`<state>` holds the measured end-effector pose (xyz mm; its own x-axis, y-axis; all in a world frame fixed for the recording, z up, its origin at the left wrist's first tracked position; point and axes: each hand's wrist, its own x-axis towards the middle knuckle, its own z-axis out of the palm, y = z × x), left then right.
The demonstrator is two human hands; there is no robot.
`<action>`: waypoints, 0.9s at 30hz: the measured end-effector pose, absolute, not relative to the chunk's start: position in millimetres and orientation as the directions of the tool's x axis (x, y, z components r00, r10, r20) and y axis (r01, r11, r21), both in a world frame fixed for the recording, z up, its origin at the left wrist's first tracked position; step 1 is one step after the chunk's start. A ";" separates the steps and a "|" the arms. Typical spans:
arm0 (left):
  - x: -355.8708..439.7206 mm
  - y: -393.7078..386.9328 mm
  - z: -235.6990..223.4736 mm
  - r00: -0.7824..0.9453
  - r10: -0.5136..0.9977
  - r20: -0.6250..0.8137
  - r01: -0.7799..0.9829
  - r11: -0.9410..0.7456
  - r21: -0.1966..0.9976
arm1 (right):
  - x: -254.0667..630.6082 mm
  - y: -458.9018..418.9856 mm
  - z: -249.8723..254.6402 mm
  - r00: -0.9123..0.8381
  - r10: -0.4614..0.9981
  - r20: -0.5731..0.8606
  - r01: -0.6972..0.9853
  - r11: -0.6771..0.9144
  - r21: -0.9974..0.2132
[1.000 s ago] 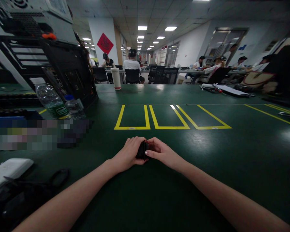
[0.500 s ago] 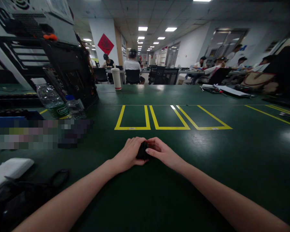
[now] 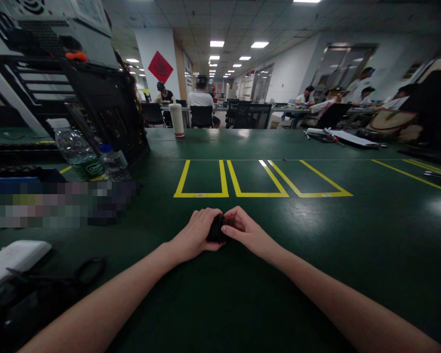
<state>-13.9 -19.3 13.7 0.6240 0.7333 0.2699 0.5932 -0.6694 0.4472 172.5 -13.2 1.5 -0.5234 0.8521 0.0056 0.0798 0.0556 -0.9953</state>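
My left hand (image 3: 196, 233) is wrapped round a small black object (image 3: 215, 229), fingers over its top and thumb along its near side. The object looks dark and blocky; its exact kind does not show. My right hand (image 3: 244, 228) meets its right side, with curved fingertips at the upper edge and the thumb against the face. Fingers cover much of the object. Both hands are low over the green tabletop (image 3: 220, 294), just in front of the yellow tape outlines (image 3: 202, 195).
On the left stand a clear water bottle (image 3: 75, 152), a smaller bottle with a blue cap (image 3: 113, 164) and an open computer case (image 3: 110, 108). A white box (image 3: 14, 264) and black cables lie near left. A white cup (image 3: 177, 120) stands far back. People sit beyond.
Both hands keep almost the same hold on the black object. My right fingers have shifted very slightly upward.
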 end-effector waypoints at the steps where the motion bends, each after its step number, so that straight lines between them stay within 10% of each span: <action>1: -13.8 -19.1 13.3 0.625 0.732 0.270 0.591 -0.670 0.448 | 172.8 -13.1 2.1 -0.528 0.849 -0.004 0.079 0.044 -0.996; 27: -13.5 -17.8 8.7 0.620 0.730 0.288 0.591 -0.676 0.440 | 173.8 -16.7 8.1 -0.592 0.805 0.039 0.037 0.075 -0.996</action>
